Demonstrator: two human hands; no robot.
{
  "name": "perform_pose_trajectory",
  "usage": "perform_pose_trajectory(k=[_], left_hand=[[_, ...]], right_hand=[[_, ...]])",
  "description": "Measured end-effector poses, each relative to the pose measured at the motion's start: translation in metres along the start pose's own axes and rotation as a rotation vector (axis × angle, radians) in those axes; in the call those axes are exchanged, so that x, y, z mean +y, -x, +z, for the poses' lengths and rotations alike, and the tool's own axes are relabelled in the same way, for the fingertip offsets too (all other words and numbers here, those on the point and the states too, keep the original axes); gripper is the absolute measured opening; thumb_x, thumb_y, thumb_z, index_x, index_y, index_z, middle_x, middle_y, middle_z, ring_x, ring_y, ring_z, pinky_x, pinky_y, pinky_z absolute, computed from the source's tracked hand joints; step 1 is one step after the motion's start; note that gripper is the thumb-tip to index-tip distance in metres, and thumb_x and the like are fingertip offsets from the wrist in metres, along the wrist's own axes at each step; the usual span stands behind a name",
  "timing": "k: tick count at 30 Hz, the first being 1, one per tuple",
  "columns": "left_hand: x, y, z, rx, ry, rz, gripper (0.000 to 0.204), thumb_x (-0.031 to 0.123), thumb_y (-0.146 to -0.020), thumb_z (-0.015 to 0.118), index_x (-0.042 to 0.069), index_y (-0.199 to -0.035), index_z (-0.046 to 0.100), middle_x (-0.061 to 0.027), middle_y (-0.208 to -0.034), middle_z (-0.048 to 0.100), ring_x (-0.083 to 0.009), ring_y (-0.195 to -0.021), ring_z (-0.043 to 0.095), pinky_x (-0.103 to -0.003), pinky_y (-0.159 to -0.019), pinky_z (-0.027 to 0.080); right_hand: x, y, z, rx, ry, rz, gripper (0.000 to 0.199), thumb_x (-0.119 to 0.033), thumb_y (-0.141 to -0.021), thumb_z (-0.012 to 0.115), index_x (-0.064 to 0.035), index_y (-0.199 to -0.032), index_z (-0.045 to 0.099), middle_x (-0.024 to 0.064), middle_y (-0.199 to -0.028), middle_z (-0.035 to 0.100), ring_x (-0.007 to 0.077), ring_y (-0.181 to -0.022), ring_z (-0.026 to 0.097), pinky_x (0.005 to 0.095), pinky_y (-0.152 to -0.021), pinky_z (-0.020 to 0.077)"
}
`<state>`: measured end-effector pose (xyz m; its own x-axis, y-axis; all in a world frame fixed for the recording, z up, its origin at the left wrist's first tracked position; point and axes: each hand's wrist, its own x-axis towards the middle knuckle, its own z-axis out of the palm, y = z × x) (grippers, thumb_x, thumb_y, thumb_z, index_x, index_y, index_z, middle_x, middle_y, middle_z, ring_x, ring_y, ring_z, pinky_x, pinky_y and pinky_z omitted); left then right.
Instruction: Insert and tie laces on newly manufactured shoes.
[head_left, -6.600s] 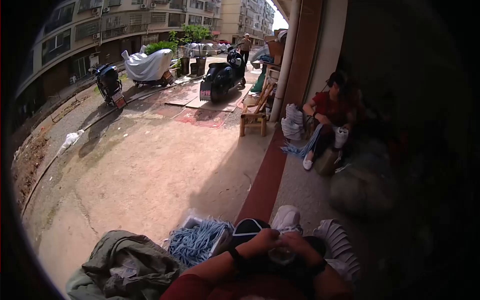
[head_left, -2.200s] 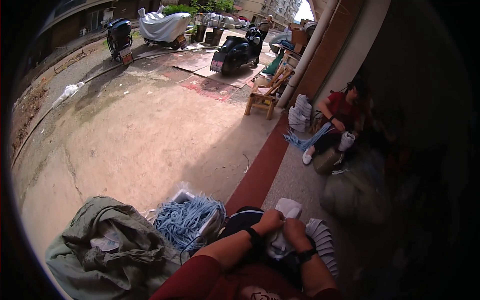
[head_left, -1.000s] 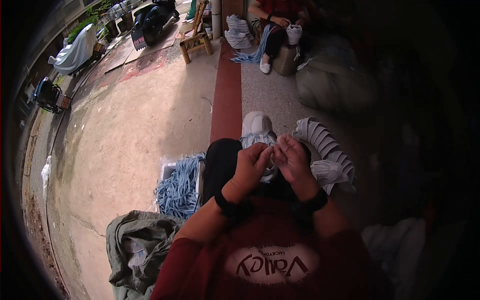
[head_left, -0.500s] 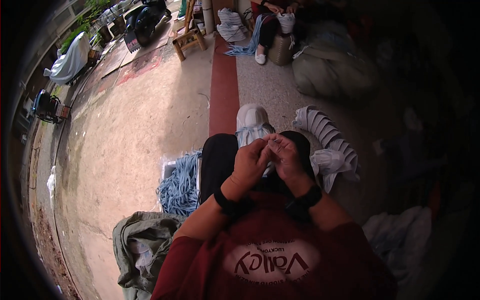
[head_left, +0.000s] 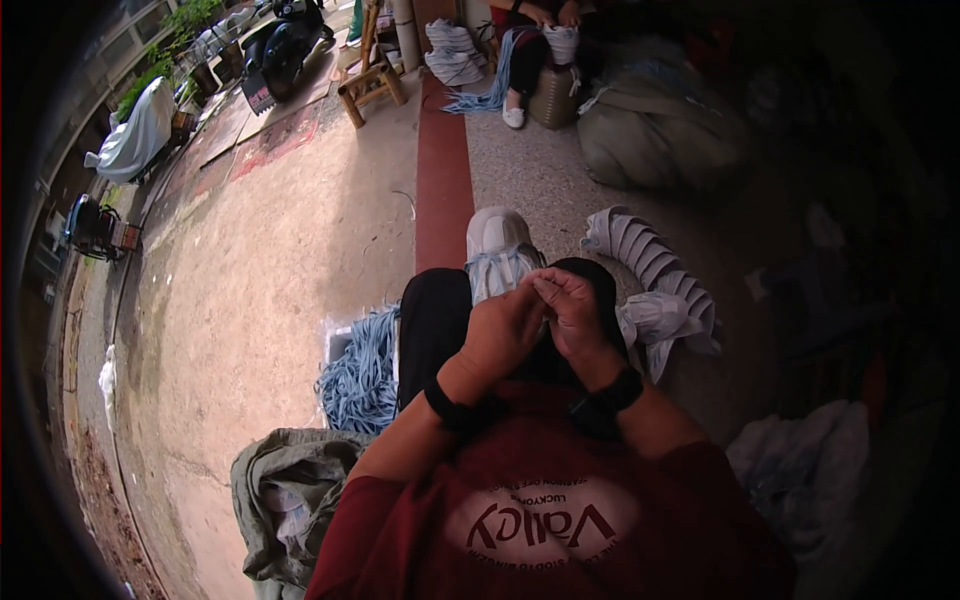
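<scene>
My left hand (head_left: 503, 322) and my right hand (head_left: 572, 308) meet above my lap, fingertips pinched together. Whatever they pinch is too small to make out. Just beyond them, between my knees, is a white shoe upper (head_left: 497, 232) with light blue laces strung across its front; my left hand covers its near end. To the right of my knee, a curved row of nested white shoe uppers (head_left: 655, 255) lies on the floor. Another white upper (head_left: 655, 318) rests at its near end.
A white box (head_left: 338, 340) of loose blue laces (head_left: 358, 375) stands by my left leg, near a grey-green sack (head_left: 290, 450). Ahead, another person (head_left: 530, 60) sits working on an upper, beside a big sack (head_left: 655, 140). A bamboo chair (head_left: 370, 90) and a parked scooter (head_left: 285, 50) stand farther off.
My hands have drawn slightly closer together, still pinched. The whole view has shifted a little; the shoe upper and the surroundings stay as they were.
</scene>
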<state>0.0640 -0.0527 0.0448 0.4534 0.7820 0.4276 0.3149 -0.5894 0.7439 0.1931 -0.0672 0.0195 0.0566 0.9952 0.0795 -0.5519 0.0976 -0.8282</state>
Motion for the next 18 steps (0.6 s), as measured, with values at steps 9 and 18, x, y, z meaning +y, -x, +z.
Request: perform_pose_trajectory(k=[9, 18], left_hand=[[0.003, -0.009, -0.013, 0.181, -0.233, 0.298, 0.009, 0.009, -0.072, 0.065, 0.005, -0.077, 0.058, -0.0096, -0.076, 0.058, -0.0281, -0.072, 0.056, -0.036, -0.063, 0.046], [-0.082, 0.003, 0.001, -0.21, -0.454, 0.402, 0.031, 0.016, -0.073, 0.059, 0.007, -0.102, 0.06, -0.0082, -0.112, 0.056, -0.0253, -0.111, 0.049, -0.037, -0.094, 0.036]], right_hand=[[-0.023, -0.014, 0.013, 0.079, 0.132, -0.225, 0.017, -0.016, -0.088, 0.057, 0.0001, -0.087, 0.061, 0.0047, -0.08, 0.062, 0.0099, -0.074, 0.056, 0.0207, -0.07, 0.0433], [-0.126, -0.059, 0.101, -0.273, 0.054, -0.283, 0.022, -0.02, -0.09, 0.054, -0.0021, -0.077, 0.057, -0.006, -0.054, 0.034, 0.0039, -0.045, 0.025, 0.0219, -0.044, 0.0202]])
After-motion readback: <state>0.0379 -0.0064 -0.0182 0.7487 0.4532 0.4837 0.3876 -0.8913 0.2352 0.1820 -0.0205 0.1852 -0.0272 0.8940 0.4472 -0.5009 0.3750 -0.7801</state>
